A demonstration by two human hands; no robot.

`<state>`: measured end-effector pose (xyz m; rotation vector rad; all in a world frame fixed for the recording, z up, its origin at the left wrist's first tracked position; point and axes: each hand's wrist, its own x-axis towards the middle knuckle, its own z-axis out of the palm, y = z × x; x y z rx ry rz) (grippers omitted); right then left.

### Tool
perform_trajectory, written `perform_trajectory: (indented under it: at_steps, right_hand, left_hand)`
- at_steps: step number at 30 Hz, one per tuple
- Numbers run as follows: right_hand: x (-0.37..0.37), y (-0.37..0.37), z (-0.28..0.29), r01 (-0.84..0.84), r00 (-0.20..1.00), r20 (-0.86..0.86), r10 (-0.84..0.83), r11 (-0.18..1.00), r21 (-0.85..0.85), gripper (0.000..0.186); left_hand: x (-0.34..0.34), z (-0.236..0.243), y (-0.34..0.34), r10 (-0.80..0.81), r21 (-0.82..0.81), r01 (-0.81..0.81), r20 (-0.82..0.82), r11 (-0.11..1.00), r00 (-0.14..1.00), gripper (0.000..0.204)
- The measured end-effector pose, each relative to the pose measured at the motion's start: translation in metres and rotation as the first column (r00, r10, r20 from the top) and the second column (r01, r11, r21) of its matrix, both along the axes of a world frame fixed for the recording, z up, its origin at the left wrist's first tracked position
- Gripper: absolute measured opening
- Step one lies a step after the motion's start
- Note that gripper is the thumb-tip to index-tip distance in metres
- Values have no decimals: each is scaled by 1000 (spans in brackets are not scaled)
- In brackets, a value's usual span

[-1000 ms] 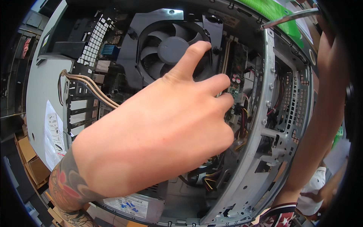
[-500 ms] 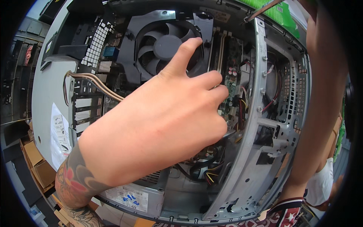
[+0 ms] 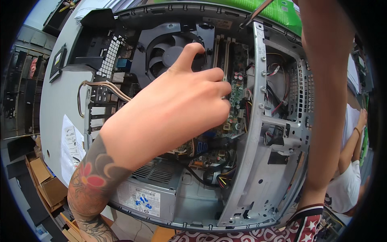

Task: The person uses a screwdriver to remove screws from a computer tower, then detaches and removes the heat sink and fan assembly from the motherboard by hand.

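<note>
Within an open desktop computer case of silver sheet metal with a black upper rim, we find the interior fully exposed, lying side-up on a pale grey worktop. Access is therefore complete. We judge the internal work unfinished: a black fan with a round hub and broad plastic blades sits in its angular shroud at upper left, a grey vented power supply box occupies the lower left corner, and a dark cable with yellow-tipped leads lies loose beside it. Closing the case is not yet done.

We note the left hand palm down over the fan's right side and the neighbouring board. One finger extends apart across the fan; the others curl downward, tips hidden, so we cannot tell whether they grip anything. The right forearm runs up the case's right side. Its hand lies beyond the upper edge; we cannot tell its state. A slender metal tool shaft points at the upper rim; contact is unclear.

We identify the materials as follows. A straight, bright metal rail carries a row of rounded screw heads. Left of it, a green circuit board is densely studded with small components. Flexible tan and brown wires loop over the case's left edge.
</note>
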<state>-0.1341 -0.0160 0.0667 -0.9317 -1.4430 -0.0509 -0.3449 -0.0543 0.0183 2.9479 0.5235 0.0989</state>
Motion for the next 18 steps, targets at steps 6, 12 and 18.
perform_trajectory:
  at_steps: [6,12,18]
  right_hand:
    - [-11,-1,0,-59,998,-20,59,998,-8,39]
    - [-15,-3,2,-105,993,-47,104,994,-24,39]
    - [-22,-2,1,-56,995,-86,49,995,-84,39]
  left_hand:
    - [0,-3,2,-7,-1,7,-6,1000,1000,7]
    - [4,-3,-2,0,45,2,-53,999,999,8]
    - [0,-3,2,-16,-26,16,-8,1000,1000,12]
